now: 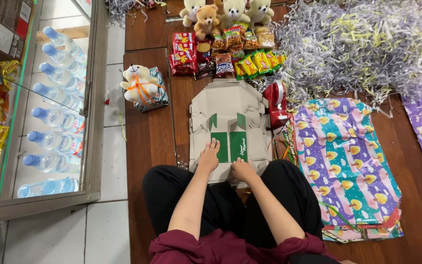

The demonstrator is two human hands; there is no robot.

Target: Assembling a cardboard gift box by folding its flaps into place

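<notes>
on the floor, flattened grey-green cardboard box.

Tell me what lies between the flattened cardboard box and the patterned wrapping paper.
In the head view, a red tape dispenser lies between the flattened cardboard box and patterned wrapping paper.

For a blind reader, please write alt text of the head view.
A seated person presses the left hand and right hand on a flattened grey cardboard box with green panels on the wooden floor; plush teddy bears, snack packets and colourful patterned wrapping paper surround it.
</notes>
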